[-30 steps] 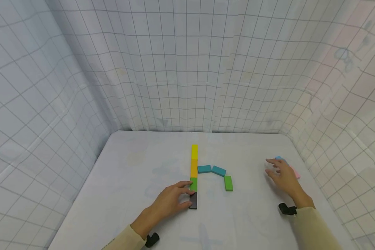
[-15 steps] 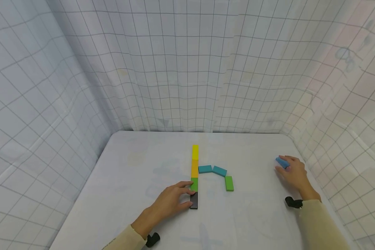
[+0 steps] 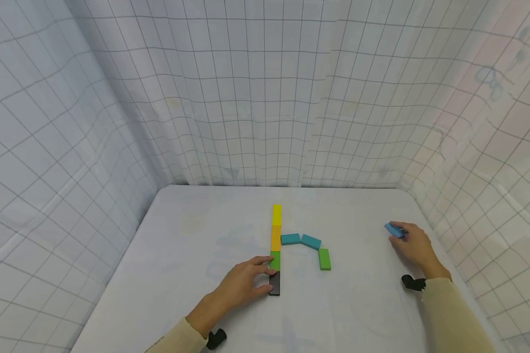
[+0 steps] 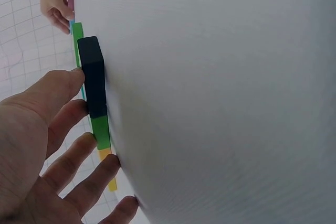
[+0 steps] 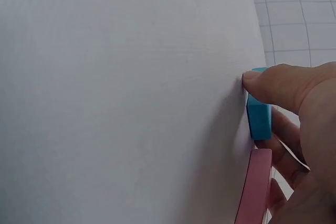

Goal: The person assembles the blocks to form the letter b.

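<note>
Seemingly sitting partway: showing a multicoloured block column (image 3: pixel 276 238) and teal-and-green block curve (image 3: pixel 311 241) laid, leaving a pink rectangular block (image 5: pixel 254 187) aside. Pinching an unplaced light-blue rectangular block (image 3: pixel 394 230) in the right hand (image 3: pixel 417 246) at the white tabletop's (image 3: pixel 357 309) right side, slanting its long axis far-left to near-right. Resting the left hand (image 3: pixel 240 282), loosely spread, against the column's black end block (image 3: pixel 274 283).

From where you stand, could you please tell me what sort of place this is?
Probably a curtained-off work booth: gridded curtains line three sides of a white table bearing coloured blocks.
</note>
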`<state>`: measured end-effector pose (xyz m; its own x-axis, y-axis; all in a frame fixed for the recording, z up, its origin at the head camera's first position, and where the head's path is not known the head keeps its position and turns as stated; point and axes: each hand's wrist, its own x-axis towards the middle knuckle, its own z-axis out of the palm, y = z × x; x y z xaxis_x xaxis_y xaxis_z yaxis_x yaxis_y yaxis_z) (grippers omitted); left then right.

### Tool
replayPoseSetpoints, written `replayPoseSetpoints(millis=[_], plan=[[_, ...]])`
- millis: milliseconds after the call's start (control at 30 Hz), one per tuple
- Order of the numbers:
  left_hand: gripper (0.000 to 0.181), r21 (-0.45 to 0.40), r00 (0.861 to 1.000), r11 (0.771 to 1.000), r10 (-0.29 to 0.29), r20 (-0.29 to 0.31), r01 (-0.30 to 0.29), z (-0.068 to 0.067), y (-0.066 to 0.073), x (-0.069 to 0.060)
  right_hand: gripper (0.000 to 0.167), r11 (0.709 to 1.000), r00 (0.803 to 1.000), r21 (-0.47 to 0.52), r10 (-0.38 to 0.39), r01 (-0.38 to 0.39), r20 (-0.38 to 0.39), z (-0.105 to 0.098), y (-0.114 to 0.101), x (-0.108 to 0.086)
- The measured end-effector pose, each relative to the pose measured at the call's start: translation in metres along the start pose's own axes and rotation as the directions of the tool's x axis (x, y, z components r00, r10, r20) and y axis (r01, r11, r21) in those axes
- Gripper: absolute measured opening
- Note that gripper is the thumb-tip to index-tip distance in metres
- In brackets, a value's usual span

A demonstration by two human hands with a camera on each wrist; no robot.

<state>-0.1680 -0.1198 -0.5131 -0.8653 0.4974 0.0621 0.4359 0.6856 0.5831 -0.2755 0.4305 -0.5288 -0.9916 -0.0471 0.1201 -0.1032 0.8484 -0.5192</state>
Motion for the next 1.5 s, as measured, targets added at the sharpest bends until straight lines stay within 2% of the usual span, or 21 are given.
replayPoseSetpoints(millis=[133, 333, 667, 967, 1067, 1100, 1200, 1500], plan=[[0.036, -0.003, 1.000, 1.000, -0.007, 0.004, 0.007, 0.000, 0.000, 0.000, 0.049, 1.000, 1.000, 0.014, 0.010, -0.009, -0.016, 0.002, 0.000, 0.000], [0.035, 0.006, 1.000, 1.000, -0.013, 0.011, 0.012, 0.001, 0.000, 0.001, 0.047, 0.998, 1.000, 0.053, 0.021, -0.021, 0.005, 0.004, -0.005, -0.002], [0.034, 0.006, 1.000, 1.000, -0.016, 0.013, 0.016, 0.002, -0.001, 0.000, 0.049, 0.998, 1.000, 0.064, -0.018, 0.020, -0.019, 0.008, -0.015, -0.006], [0.033, 0.001, 0.998, 0.998, 0.064, -0.023, -0.064, 0.005, -0.009, -0.001, 0.048, 0.997, 0.999, 0.065, -0.049, 0.051, -0.019, 0.011, -0.027, -0.011], [0.033, -0.004, 0.999, 0.999, 0.040, -0.013, -0.040, 0.005, -0.008, 0.000, 0.048, 0.996, 0.998, 0.066, -0.062, 0.063, -0.014, 0.012, -0.031, -0.013], [0.034, -0.013, 1.000, 1.000, 0.010, 0.001, -0.010, 0.002, -0.003, 0.000, 0.048, 0.995, 0.997, 0.066, -0.073, 0.074, -0.016, 0.012, -0.032, -0.013], [0.035, -0.010, 1.000, 1.000, -0.021, 0.016, 0.021, 0.003, -0.001, 0.000, 0.048, 0.992, 0.994, 0.067, -0.106, 0.108, -0.022, 0.012, -0.036, -0.013], [0.035, -0.011, 0.999, 0.999, -0.040, 0.022, 0.041, 0.003, -0.001, 0.001, 0.047, 0.985, 0.988, 0.073, -0.156, 0.157, -0.018, 0.013, -0.048, -0.013]])
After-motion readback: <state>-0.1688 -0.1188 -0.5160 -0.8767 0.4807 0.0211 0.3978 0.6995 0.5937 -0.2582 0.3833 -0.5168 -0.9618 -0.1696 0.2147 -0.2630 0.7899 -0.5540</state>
